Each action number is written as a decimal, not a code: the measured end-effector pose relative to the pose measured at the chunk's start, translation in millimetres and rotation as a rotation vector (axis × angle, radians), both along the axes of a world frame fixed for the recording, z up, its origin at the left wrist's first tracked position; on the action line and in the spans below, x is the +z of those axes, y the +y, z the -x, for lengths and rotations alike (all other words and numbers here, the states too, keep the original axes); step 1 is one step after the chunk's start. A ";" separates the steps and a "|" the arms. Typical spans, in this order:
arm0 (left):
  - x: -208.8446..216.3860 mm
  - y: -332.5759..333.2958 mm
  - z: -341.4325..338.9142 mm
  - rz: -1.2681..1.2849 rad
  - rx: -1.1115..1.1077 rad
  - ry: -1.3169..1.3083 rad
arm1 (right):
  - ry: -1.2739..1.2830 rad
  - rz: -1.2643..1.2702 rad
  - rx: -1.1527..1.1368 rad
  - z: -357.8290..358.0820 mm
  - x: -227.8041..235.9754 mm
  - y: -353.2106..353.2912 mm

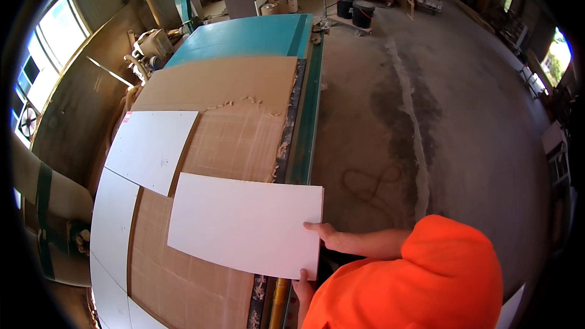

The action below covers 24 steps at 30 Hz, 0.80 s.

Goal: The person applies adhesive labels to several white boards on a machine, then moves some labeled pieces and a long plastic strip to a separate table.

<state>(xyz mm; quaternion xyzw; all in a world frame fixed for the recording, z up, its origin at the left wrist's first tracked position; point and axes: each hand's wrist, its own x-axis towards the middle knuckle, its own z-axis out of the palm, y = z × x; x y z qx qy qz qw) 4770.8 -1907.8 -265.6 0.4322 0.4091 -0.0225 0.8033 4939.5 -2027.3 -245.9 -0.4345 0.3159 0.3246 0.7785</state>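
A white rectangular panel [244, 222] lies flat over a brown sheet-covered table, its right end reaching past the table's edge. My right hand [326, 233] grips that end near its middle, thumb side on the top face and the other fingers out of sight below. Closer to the lower corner, my left hand [303, 285] holds the same end, thumb up against the panel; its fingers are mostly hidden. Orange sleeves cover my upper arms. Beyond the panel's far left corner lies another white panel [152, 149].
More white panels [113, 231] line the table's left side. The brown sheet [231, 140] carries loose shavings. A teal surface [244, 36] continues at the far end, with a green rail [308, 116] along the right. Black buckets [363, 14] stand on the concrete floor [481, 128].
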 end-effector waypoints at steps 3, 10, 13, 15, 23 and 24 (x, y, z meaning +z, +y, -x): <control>-10.4 15.8 -2.6 0.395 -0.078 -0.012 | -0.042 0.046 -0.038 -12.3 16.7 -21.7; 33.3 27.5 -38.3 0.415 0.005 -0.066 | -0.063 0.286 -0.257 -22.2 4.0 -149.0; 41.4 20.1 -55.0 0.424 0.100 -0.129 | -0.159 0.553 -0.250 -19.2 59.6 -193.5; 53.7 2.7 -72.5 0.466 0.177 -0.128 | -0.220 0.648 -0.265 -8.7 60.7 -236.2; 80.5 -102.8 -133.6 0.257 -0.111 -0.107 | -0.084 0.604 -0.531 42.4 26.6 -363.5; 91.0 -119.7 -145.2 0.217 -0.145 -0.116 | -0.096 0.522 -0.575 41.4 19.7 -380.8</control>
